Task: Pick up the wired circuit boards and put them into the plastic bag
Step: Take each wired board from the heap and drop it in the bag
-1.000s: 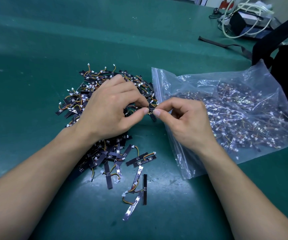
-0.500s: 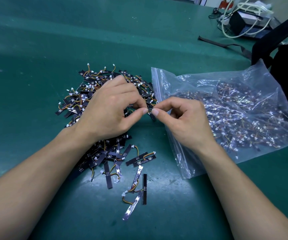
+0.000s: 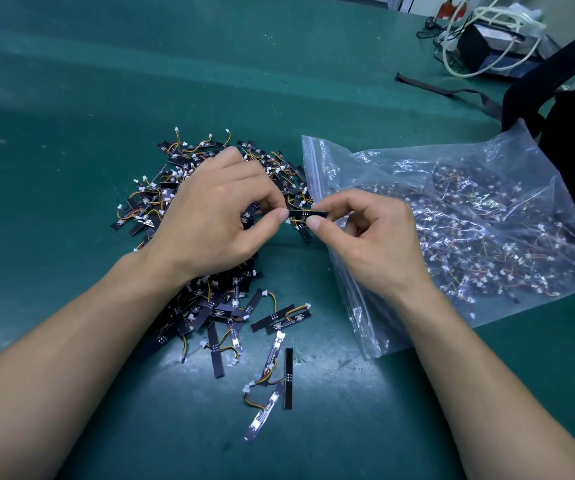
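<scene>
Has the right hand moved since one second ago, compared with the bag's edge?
Yes, slightly. The right hand has drawn a little to the right, away from the left hand, toward the bag, exposing a black board held between both hands' fingertips.

Operator: two bare arms in frame, nothing worn.
Left hand and right hand are ungloved, no rings, no watch or wrist strap. Both forearms are uncovered to the frame edge, no sleeve visible. Nails are short and plain. No tape, markings or ESD gear on either wrist.
</scene>
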### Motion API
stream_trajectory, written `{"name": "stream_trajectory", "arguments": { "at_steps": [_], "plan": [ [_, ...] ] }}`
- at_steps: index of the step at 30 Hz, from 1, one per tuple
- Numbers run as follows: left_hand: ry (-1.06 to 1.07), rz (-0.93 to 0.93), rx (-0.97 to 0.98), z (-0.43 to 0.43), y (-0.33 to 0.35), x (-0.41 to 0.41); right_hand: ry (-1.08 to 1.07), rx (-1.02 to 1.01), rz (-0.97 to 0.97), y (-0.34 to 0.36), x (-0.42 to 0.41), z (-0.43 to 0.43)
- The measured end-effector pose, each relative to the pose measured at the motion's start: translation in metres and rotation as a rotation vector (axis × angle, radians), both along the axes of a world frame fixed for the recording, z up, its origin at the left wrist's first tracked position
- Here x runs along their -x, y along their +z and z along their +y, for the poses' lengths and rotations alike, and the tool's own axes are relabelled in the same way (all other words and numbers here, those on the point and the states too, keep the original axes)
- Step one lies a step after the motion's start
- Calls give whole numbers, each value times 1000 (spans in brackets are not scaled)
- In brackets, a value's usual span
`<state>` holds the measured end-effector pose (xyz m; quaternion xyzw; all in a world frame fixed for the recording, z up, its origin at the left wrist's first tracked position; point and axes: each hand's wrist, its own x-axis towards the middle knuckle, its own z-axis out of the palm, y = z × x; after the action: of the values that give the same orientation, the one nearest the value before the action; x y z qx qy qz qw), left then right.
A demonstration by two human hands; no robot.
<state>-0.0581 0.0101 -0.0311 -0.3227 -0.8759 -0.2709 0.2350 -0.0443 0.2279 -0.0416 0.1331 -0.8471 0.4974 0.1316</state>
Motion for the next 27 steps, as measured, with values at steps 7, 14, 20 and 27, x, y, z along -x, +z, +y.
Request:
{"name": "stream_trajectory", "arguments": {
  "at_steps": [7,14,20,27],
  "plan": [
    [75,4,-24,-2,1,0,-163,-318,-54,-1,6,15],
    [133,-17,-24,-2,0,0,-295,-278,-41,5,8,16],
    [201,-147,18,6,10,3,-387,14,13,16,9,21],
    [272,-263,115,56,22,31,-446,201,150,28,4,24]
  ]
}}
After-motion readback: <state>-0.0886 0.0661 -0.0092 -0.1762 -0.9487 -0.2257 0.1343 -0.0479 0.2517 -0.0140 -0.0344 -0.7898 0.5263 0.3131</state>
